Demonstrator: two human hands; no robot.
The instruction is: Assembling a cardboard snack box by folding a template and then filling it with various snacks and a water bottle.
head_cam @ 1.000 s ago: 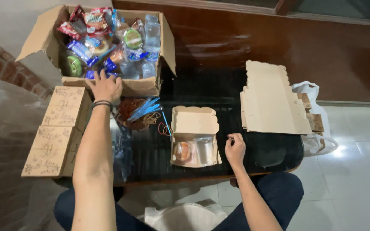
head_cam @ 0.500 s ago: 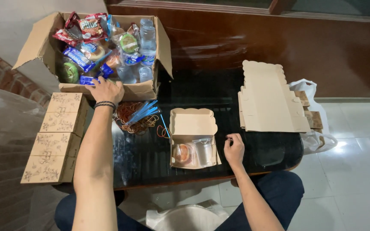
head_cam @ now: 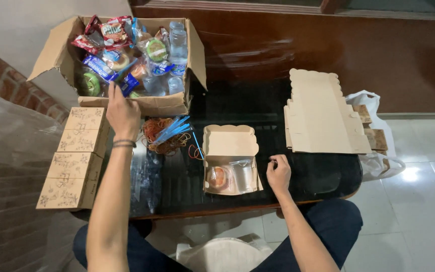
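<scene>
Head view: the left hand [head_cam: 122, 113] stretches far forward, arm straight, fingers spread flat on the front wall of the snack carton [head_cam: 127, 103] at the table's [head_cam: 303, 176] far left corner, gripping nothing. The right hand [head_cam: 278, 174] rests near the table's front edge, fingers curled loosely closed; whether it pinches anything is unclear. Just left of it sits the open small box [head_cam: 230, 158], lid up, holding a wrapped bun and a cup.

Our left hand [head_cam: 122, 112] stretches far forward toward the table's far left corner, fingers extended, palm down. Our right hand [head_cam: 278, 173] rests loosely curled near the front edge.
</scene>
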